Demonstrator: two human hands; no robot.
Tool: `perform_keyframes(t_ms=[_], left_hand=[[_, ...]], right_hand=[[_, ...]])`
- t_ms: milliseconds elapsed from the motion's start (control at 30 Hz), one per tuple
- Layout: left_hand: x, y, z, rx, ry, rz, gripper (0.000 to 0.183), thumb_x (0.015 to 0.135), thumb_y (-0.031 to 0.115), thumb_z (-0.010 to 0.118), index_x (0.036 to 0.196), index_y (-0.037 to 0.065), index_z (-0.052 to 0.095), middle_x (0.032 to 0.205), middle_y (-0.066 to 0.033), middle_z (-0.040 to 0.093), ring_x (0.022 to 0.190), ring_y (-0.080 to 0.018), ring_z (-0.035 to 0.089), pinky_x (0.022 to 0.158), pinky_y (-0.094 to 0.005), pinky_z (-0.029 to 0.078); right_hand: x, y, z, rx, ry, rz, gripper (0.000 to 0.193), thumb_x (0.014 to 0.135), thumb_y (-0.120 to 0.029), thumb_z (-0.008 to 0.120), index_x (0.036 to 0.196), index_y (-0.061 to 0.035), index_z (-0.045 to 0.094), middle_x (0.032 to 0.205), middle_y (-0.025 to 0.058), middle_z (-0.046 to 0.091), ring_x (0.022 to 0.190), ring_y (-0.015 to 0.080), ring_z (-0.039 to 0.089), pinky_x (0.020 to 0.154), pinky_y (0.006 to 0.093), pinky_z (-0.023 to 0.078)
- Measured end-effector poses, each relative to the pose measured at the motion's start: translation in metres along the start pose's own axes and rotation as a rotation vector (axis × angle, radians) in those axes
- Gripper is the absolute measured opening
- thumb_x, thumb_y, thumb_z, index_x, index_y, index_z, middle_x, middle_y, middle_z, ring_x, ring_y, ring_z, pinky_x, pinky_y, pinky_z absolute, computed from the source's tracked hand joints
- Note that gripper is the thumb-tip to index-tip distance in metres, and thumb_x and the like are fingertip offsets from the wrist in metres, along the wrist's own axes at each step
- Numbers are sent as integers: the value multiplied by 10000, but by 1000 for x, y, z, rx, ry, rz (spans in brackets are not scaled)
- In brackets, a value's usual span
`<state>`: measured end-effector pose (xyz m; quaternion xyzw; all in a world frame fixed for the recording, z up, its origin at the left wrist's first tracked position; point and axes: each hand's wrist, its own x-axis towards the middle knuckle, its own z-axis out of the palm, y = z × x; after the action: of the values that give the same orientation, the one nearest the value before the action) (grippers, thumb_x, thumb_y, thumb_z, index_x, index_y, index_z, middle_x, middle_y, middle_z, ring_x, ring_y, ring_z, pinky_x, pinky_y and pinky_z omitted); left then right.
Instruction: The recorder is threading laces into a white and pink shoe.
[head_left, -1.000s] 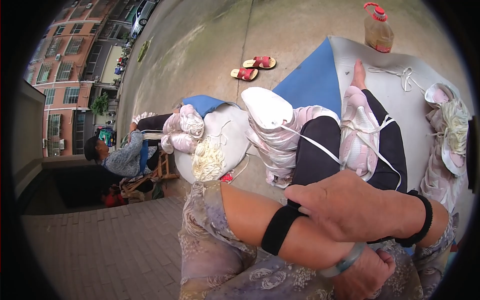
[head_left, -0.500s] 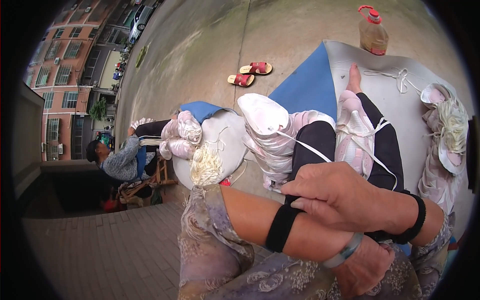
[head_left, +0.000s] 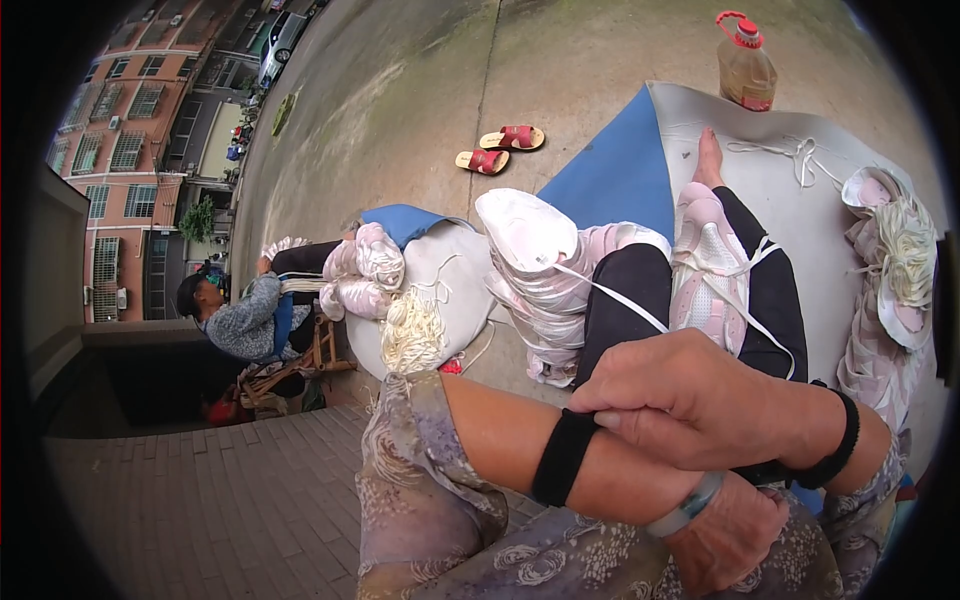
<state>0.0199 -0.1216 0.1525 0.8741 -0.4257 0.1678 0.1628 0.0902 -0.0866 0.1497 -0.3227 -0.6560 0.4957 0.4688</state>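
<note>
My left forearm crosses in front of me from the left, with a black band [head_left: 565,456] around it and a silver bracelet [head_left: 690,503] at the wrist. My left hand [head_left: 728,532] lies curled on my patterned clothing, its fingertips mostly hidden. My right hand [head_left: 690,400] reaches over from the right, finger and thumb closed on the upper edge of that band. Another black band [head_left: 842,440] circles my right wrist. Just beyond, a pink and white shoe upper [head_left: 712,275] with loose white laces rests on my black-clad legs.
Stacked shoe uppers [head_left: 540,290] stand left of my legs; more uppers [head_left: 880,270] lie at the right on a grey and blue sheet [head_left: 625,150]. Farther off are red slippers [head_left: 500,148] and a jug [head_left: 746,70]. A person [head_left: 245,315] sits at the left near white laces [head_left: 412,330].
My right hand's finger and thumb have shifted slightly down and to the right, along with the band's upper edge. My left arm stays in place.
</note>
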Motion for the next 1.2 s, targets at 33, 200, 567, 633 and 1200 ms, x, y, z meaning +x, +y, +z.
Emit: perform_keyframes(t_ms=[33, 200, 567, 633, 1200], left_hand=[[0, 4, -1, -9, 6, -5, 223, 668, 194, 506, 614, -11, 574, 542, -119, 533, 484, -243, 537, 425, -372, 432], [-1, -1, 2, -56, 32, -32, 206, 657, 180, 510, 618, -13, 572, 548, -115, 533, 488, -239, 535, 431, -368, 429], [1, -1, 12, -149, 85, -96, 172, 631, 149, 520, 628, -16, 567, 562, -106, 534, 497, -230, 532, 447, -361, 424], [-44, -20, -57, -191, 101, -84, 166, 627, 144, 522, 629, -17, 566, 565, -104, 534, 498, -229, 531, 450, -360, 423], [-20, -52, -15, -352, 511, -397, 66, 643, 69, 570, 692, 26, 561, 595, -80, 527, 530, -200, 533, 480, -326, 400]], right_hand=[[0, 0, 0, 0, 2, 0, 175, 786, -35, 548, 946, 26, 584, 762, 148, 584, 712, 290, 596, 618, 328, 465], [1, 2, -1, 49, 8, 15, 145, 781, -25, 545, 909, 21, 594, 774, 137, 598, 720, 266, 604, 622, 314, 466], [1, 4, -1, 309, -27, 183, 113, 776, -17, 577, 873, 29, 610, 799, 110, 623, 727, 174, 603, 649, 266, 462], [-8, 12, -6, 356, -11, 223, 112, 779, -21, 584, 874, 30, 616, 810, 104, 630, 737, 160, 601, 659, 261, 463], [6, 45, -27, 489, -5, 296, 218, 853, -120, 564, 1028, 6, 589, 873, 82, 622, 830, 145, 592, 734, 253, 475]])
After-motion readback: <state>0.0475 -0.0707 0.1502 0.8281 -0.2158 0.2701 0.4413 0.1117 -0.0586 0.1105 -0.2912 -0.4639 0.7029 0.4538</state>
